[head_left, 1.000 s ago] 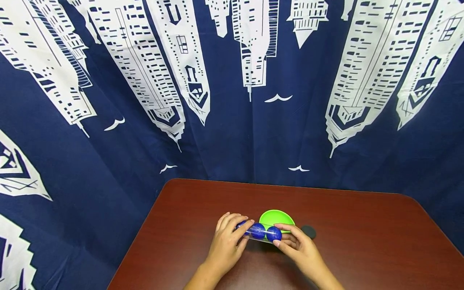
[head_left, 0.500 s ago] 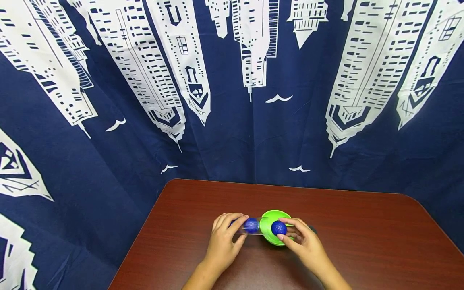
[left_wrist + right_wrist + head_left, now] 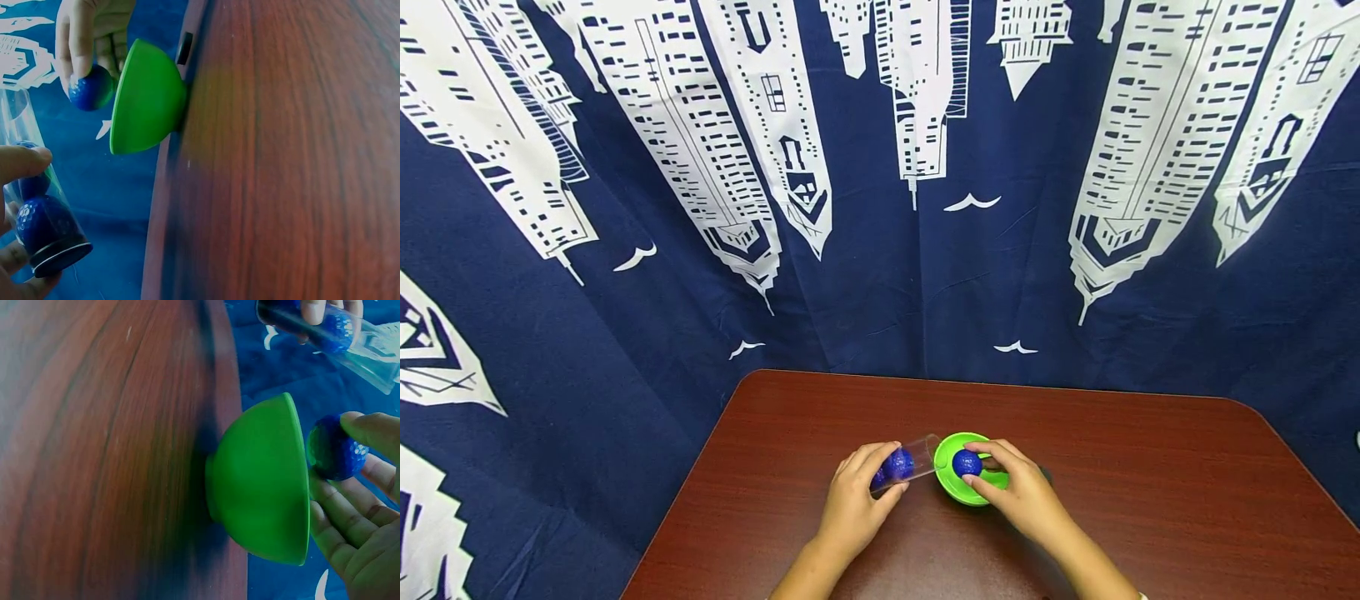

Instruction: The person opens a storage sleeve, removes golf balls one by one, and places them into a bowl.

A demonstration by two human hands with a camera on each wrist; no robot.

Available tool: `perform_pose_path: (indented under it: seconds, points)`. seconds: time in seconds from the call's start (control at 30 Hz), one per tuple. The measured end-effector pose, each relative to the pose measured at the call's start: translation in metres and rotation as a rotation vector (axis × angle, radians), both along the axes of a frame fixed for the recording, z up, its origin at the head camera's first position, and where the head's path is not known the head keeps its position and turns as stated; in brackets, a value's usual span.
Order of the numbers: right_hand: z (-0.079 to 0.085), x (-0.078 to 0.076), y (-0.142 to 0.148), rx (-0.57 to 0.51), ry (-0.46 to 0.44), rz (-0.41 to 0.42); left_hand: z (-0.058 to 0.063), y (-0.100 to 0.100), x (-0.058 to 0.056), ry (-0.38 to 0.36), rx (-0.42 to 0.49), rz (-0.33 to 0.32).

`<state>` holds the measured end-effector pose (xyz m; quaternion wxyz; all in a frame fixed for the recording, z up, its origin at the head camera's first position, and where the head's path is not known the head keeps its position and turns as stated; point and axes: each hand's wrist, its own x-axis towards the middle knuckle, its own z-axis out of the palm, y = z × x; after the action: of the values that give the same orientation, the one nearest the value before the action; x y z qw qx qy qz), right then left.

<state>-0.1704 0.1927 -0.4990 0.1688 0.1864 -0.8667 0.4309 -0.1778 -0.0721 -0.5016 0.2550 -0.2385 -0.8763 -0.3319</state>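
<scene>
My left hand (image 3: 852,507) grips a clear plastic tube (image 3: 925,454), its open end tilted up toward the right. Two blue golf balls (image 3: 47,224) sit inside, stacked at the black-capped lower end. Between thumb and fingers, my right hand (image 3: 1021,498) pinches another blue golf ball (image 3: 337,448), outside the tube. That ball hovers just over the mouth of a green bowl (image 3: 262,487), which stands upright on the table. The inside bottom of the bowl is partly hidden by the ball and the right hand.
A small black disc (image 3: 184,48) lies on the table beyond the bowl, mostly covered by my right hand in the head view. The reddish-brown wooden table (image 3: 1150,483) ends at a dark blue curtain (image 3: 865,317) with white building prints.
My right hand has drawn one golf ball out of the tube and over the bowl. The left hand has moved the tube slightly left and tipped its open end up.
</scene>
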Motion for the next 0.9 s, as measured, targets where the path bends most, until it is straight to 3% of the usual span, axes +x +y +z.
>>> perform_pose_path:
  seconds: [0.2,0.57,0.9]
  points:
    - [-0.002,-0.01,-0.004,0.094,-0.036,-0.001,0.0,-0.001,0.0,-0.079,0.037,-0.008]
    - [-0.003,-0.017,-0.009,0.366,-0.014,-0.022,-0.003,-0.002,0.001,-0.113,0.07,-0.027]
    - [0.0,-0.019,-0.01,0.441,-0.052,-0.011,-0.004,-0.003,0.002,-0.131,0.098,-0.031]
